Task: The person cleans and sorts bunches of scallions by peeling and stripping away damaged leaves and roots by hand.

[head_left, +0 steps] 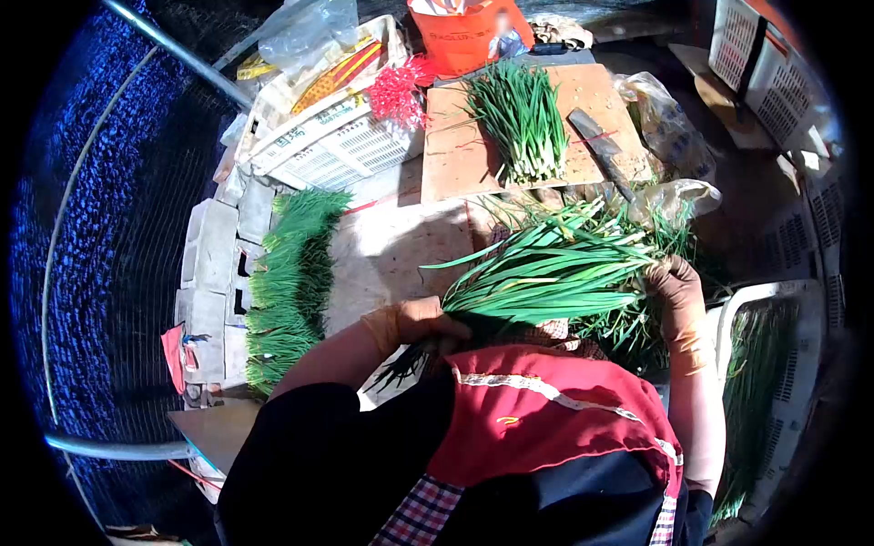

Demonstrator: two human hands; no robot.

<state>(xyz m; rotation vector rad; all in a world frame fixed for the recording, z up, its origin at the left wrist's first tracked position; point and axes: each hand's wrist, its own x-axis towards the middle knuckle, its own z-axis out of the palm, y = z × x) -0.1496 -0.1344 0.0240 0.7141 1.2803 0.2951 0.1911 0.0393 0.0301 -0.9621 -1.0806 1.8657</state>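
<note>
A bundle of long green leafy stalks (546, 268) lies crosswise in front of my body, above the red apron. My left hand (421, 323) is closed around its leaf end, with dark leaf tips hanging below the fingers. At the pale stem end, my right hand (672, 278) has its fingers closed on the stalks. Both hands wear brownish coverings. Beyond them, another bundle (523, 118) rests on a wooden board (446, 173), beside a large knife (601, 150). Loose greens (628, 337) lie beneath the held bundle.
A row of green bundles (291, 282) stands at left beside grey blocks (211, 246). A white crate (346, 150), pink-red ties (399, 93) and an orange bucket (464, 41) are at the back. Plastic bags (669, 127) and a crate of greens (756, 391) are at right.
</note>
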